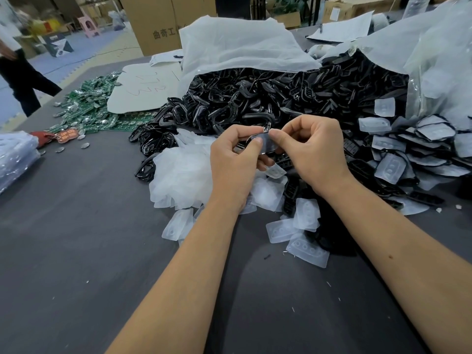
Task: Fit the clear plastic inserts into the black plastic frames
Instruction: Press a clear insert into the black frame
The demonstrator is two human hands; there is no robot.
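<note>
Hands meet above the middle of the grey bench (76, 251); the left hand (235, 159) has its grip clamped on a black frame (265, 129), thumb pressed on a clear insert (268, 144) that lies across the frame's opening; the right hand (314, 149) pinches the same frame and insert from the other side, thumb and forefinger closed on the upper edge; whether the insert is fully seated cannot be told; below the hands a heap of loose clear inserts (184, 172) spreads over the bench, several with three round dimples showing; behind them a large pile of black frames (255, 98) spills from an open white plastic bag (237, 47); to the right lies a stack of frames already filled with inserts (421, 149), beside a second plastic bag (439, 60); at the left, green circuit boards (89, 103) are scattered, partly under a white sheet (143, 90) with red handwriting that cannot be made out; a cardboard box (153, 21) in the background bears printed Chinese characters, "曲奇工" being legible before the bag hides the rest; at far left a standing person (20, 72) in dark trousers is partly in view.
</note>
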